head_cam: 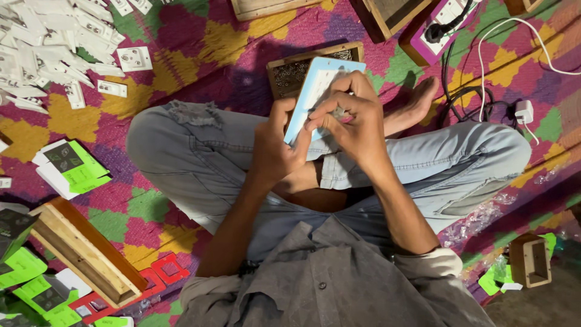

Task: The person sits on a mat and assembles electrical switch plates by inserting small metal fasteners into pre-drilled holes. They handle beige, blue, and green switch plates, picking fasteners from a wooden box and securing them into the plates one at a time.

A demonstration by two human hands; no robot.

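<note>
Two hands on one pale plastic plate

Two bare hands meet over the lap of a person sitting cross-legged in light blue denim jeans [200, 157] and a grey buttoned shirt [339, 284]. Between them stands a flat rectangular switch plate of pale blue-white plastic [311, 97], tilted on edge, its smooth face turned to the right. The left hand [275, 148] grips the plate's near lower edge, fingers curled round it. The right hand [357, 121] closes over the plate's right face, fingertips pinched together against it; whatever small part they press is hidden.

Just beyond the plate, on the far side of the knees, lies one shallow wooden tray [296, 69] filled with small dark metal pieces, too fine to count. One bare foot [414, 106] pokes out to the right of the hands.

The floor covering is a woven mat [181, 48] in a bright zigzag of pink, yellow, green and purple. At far left sits a loose heap of white plastic switch plates [42, 54], too many to count, with two more lying apart beside it. Left of the knee are a few green and white card packets [72, 166], and more at near left. One long open wooden box [85, 254] lies near left, with red plastic frames [160, 272] beside it. At far right, one purple-sided board with white sockets [439, 24] carries a black plug, and black and white cables [484, 85] trail to one white adapter [524, 112]. One small wooden box [529, 260] stands near right.
</note>
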